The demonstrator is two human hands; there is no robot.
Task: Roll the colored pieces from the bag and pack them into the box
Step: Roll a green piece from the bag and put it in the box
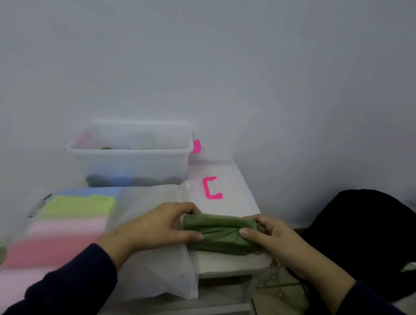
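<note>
Green cloth, the rolled piece (218,232), sits at centre frame on the white stand (228,265), with the left hand (163,228) and right hand (279,242) clamped on its two ends. If either grip eases during the lift, the roll would likely spring loose and unwind.

Counted in the head view: one clear box (131,154) at upper centre holding several dim rolls, number unclear; one bag (66,219) at lower left with about five coloured pieces showing; two pink clips (211,188).

A white cabinet top (222,264) carries the clear box (131,154), bag (151,265) and lid (226,187).
</note>
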